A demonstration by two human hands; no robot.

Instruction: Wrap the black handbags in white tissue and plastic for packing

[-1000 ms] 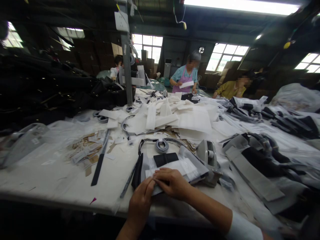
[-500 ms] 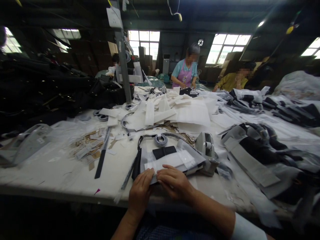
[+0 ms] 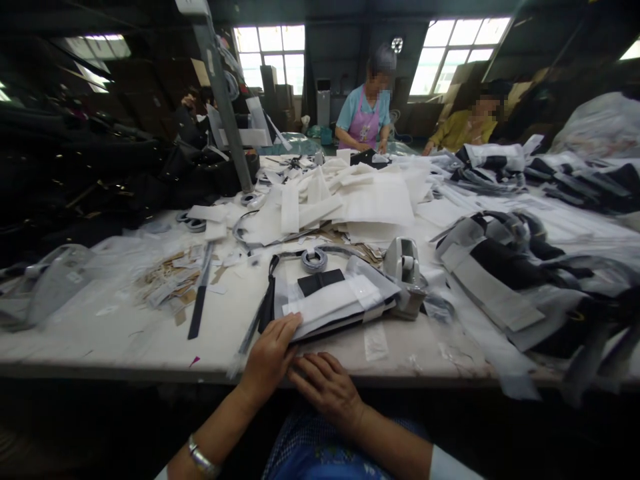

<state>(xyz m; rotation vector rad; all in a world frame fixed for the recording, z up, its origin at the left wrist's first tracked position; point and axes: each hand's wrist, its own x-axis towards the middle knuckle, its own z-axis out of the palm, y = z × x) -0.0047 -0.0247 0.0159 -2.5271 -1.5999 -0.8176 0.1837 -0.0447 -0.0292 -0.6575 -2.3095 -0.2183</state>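
Can't tell if left hand (image 3: 267, 357) grips white stack (image 3: 327, 303) edge or rests on it. Dark pieces (image 3: 595, 320) far right blurred, cropped.

dim room, glaring windows (image 3: 270, 50), warped edges

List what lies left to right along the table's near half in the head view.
Clear plastic bag → scattered brown-and-white paper tags → long flat black strip → left hand → right hand → grey tape dispenser → pile of grey-and-black straps.
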